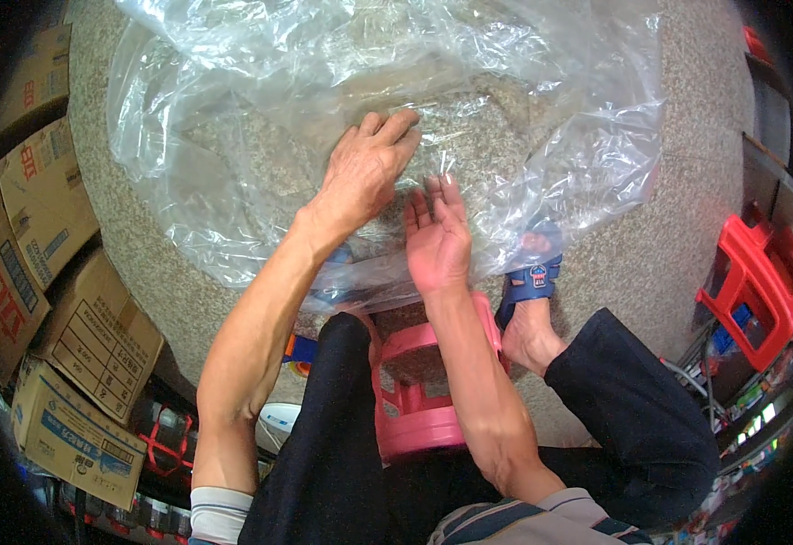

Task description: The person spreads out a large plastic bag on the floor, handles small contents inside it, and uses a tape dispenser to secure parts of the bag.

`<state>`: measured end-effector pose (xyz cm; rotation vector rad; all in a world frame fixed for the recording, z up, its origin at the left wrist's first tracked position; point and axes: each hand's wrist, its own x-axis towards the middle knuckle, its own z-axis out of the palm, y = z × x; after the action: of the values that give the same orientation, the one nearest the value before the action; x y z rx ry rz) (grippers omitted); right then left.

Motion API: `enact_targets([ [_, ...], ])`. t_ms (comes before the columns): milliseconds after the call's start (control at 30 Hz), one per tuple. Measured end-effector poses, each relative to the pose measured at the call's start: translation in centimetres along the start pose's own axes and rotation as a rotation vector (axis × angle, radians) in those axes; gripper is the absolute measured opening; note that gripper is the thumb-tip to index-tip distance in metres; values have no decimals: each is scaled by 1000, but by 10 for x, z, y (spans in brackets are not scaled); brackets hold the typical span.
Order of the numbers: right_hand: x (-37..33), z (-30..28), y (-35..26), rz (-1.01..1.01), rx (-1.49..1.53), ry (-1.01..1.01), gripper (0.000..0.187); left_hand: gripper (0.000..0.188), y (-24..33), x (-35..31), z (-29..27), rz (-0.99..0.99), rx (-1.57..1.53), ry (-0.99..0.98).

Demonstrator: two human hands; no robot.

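A large, crumpled clear plastic sheet (260,182) spreads over the speckled floor in front of me. My left hand (369,168) is over its middle, back upward. Its fingers are bent and drawn together on the film, though the fingertips are partly hidden. Just to the right and nearer to me, my right hand (439,241) is turned palm up. Its fingers are stretched and slightly apart, against the film, gripping nothing I can see. The sheet's near edge passes by the right wrist and partly covers my feet.
Cardboard boxes (51,200) are stacked along the left. A pink plastic stool (419,427) stands between my legs, with a blue sandal (531,280) on my right foot. At the right is a red plastic stool (760,291). A white round container (280,418) sits beside my left leg.
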<state>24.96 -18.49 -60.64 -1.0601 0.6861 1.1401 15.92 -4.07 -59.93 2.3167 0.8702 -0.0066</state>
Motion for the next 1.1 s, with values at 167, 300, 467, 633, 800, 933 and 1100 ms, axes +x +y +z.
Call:
enact_targets([
  [167, 3, 1, 2, 17, 4, -45, 47, 54, -4, -3, 3, 29, 4, 42],
  [300, 5, 6, 4, 37, -8, -32, 49, 55, -2, -3, 2, 20, -6, 37],
  [467, 7, 5, 6, 49, -3, -22, 49, 53, -5, -5, 6, 31, 0, 75],
  [633, 8, 6, 6, 55, -6, -9, 52, 51, -5, -5, 6, 21, 6, 58],
  [800, 12, 1, 6, 47, 14, -50, 57, 58, 10, -13, 1, 2, 41, -36],
  [933, 13, 3, 8, 49, 32, -34, 59, 68, 11, -28, 17, 81, 56, 82],
  [1100, 12, 4, 6, 46, -8, -31, 57, 69, 4, -25, 20, 32, 124, 47],
])
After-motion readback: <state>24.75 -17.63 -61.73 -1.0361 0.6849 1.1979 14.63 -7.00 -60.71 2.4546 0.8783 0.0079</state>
